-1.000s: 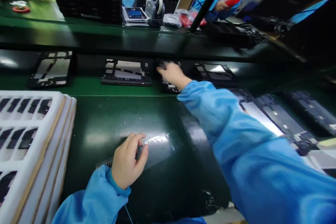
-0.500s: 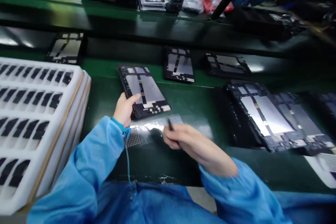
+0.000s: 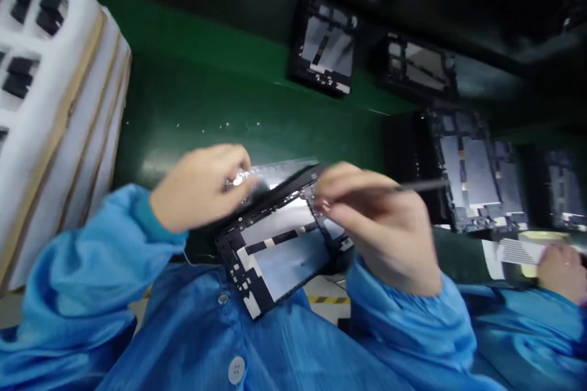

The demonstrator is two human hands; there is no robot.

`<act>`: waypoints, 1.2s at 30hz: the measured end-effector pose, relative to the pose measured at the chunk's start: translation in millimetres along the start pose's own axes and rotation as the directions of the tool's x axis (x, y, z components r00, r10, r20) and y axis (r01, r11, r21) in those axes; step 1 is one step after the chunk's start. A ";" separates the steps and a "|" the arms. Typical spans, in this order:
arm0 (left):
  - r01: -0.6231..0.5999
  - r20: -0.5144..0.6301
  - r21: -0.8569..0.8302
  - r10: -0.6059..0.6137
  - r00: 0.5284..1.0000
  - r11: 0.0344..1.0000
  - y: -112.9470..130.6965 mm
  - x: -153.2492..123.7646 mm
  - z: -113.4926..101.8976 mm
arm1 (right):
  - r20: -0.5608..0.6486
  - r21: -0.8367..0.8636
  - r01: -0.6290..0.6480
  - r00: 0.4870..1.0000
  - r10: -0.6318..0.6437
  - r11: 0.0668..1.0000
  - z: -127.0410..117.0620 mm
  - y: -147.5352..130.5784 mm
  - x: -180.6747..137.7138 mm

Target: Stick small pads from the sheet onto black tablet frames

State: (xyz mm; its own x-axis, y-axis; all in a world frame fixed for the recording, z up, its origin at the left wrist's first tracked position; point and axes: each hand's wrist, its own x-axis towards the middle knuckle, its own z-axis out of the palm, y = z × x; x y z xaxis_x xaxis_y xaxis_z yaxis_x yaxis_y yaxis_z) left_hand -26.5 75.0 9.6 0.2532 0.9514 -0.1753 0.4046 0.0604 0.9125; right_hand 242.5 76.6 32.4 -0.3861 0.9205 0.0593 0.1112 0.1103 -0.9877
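Blur hides whether your left hand [image 3: 197,188] holds anything; your right hand [image 3: 385,220] grasps a slim tool [image 3: 424,185] (tip unclear) at the tablet [image 3: 288,256] before you, partly screening clear film [image 3: 285,171]; trays [image 3: 68,64] leftward.

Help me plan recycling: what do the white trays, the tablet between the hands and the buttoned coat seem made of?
White trays: probably plastic foam, being matte with thick rounded edges. Tablet: dull black edges suggest plastic; smooth grey panels reflect like metal or foil. Coat: thin cloth, perhaps synthetic, from its soft folds.
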 end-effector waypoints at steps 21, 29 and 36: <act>0.059 0.181 0.554 -0.189 0.965 0.831 -36.1 36.1 -20.3 | 0.388 -0.252 -0.075 0.905 0.172 0.965 43.1 57.8 92.4; 0.075 0.130 0.565 -0.179 0.975 0.821 -27.4 28.1 -17.9 | -0.231 -0.086 -0.200 0.957 0.176 0.976 61.5 35.5 -42.5; 0.075 0.177 0.616 -0.230 0.957 0.784 -25.3 31.4 -13.4 | -0.156 -0.141 0.005 0.987 -0.027 0.990 84.5 57.1 -70.6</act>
State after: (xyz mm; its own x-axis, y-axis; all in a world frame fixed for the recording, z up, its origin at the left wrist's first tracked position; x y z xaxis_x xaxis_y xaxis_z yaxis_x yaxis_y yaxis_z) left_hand -40.6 107.4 -14.0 0.3049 0.8429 -0.4433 0.8774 -0.0676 0.4749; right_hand 198.7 -13.8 -40.4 -0.2414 0.9644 0.1077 0.2374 0.1663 -0.9571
